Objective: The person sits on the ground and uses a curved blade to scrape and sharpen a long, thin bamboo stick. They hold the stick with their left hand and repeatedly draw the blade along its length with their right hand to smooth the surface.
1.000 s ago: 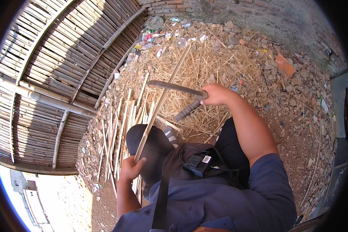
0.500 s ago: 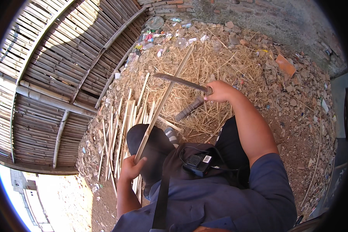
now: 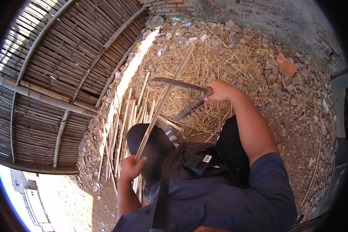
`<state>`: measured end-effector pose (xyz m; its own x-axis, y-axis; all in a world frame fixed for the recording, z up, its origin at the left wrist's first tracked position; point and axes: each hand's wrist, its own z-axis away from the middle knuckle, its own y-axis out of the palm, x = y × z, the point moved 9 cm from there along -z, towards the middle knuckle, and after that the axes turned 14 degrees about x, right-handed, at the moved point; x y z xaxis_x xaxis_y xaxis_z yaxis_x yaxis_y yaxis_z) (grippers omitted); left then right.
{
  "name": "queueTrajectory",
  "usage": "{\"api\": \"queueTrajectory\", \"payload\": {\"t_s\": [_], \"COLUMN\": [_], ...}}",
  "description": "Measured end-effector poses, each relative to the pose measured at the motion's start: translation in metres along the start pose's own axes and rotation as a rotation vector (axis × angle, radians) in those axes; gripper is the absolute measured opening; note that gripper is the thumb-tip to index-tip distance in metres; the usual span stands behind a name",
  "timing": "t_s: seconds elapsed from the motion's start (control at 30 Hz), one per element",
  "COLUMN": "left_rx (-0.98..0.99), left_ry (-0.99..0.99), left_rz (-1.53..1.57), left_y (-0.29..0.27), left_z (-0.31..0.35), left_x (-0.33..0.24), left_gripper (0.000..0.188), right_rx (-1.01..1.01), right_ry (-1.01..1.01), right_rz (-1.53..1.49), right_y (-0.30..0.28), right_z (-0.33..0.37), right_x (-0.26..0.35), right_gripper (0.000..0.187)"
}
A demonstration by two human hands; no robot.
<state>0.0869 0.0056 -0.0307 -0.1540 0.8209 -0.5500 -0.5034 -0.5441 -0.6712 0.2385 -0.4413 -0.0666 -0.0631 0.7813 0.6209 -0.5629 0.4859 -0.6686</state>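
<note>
My left hand [image 3: 133, 167], fingers closed, grips the near end of a long, flat bamboo strip [image 3: 163, 101]. The strip slants up and away over my left knee toward the straw. In my right hand [image 3: 219, 91] is the handle of a machete with a dark, curved-tip blade [image 3: 179, 83]. The blade points left and lies across the strip in this view; whether it touches is hard to tell. Beneath the right hand a ridged, brown, rod-like piece [image 3: 190, 108] rests on the straw. Many pale split strips [image 3: 120, 135] lie beside my left leg.
Straw and shavings [image 3: 216, 58] cover the ground ahead, with bits of litter farther back. A slatted bamboo wall [image 3: 62, 58] rises on the left and a brick wall [image 3: 239, 13] at the back. Broken tiles and rubble [image 3: 286, 65] lie to the right.
The machete blade has dipped slightly, its tip a little lower and nearer. Both hands stay almost in place. A bright band of sunlight now falls along the foot of the bamboo wall.
</note>
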Motion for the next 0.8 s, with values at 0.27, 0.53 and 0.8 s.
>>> {"api": "queueTrajectory", "payload": {"t_s": [0.27,0.53,0.8], "left_rx": [-0.010,-0.010,0.008], "left_ry": [-0.035,-0.046,-0.017], "left_rz": [0.032,0.037,0.139], "left_y": [0.001,0.001,0.004], "left_z": [0.000,0.000,0.001], "left_x": [0.005,0.004,0.003], "left_gripper": [0.040,0.042,0.039], "right_rx": [-0.052,-0.057,-0.036], "right_ry": [-0.052,-0.031,-0.020], "right_rz": [0.007,0.033,0.024], "right_y": [0.011,0.004,0.005], "right_z": [-0.010,-0.002,-0.002], "right_x": [0.005,0.007,0.007], "right_gripper": [0.049,0.047,0.049]}}
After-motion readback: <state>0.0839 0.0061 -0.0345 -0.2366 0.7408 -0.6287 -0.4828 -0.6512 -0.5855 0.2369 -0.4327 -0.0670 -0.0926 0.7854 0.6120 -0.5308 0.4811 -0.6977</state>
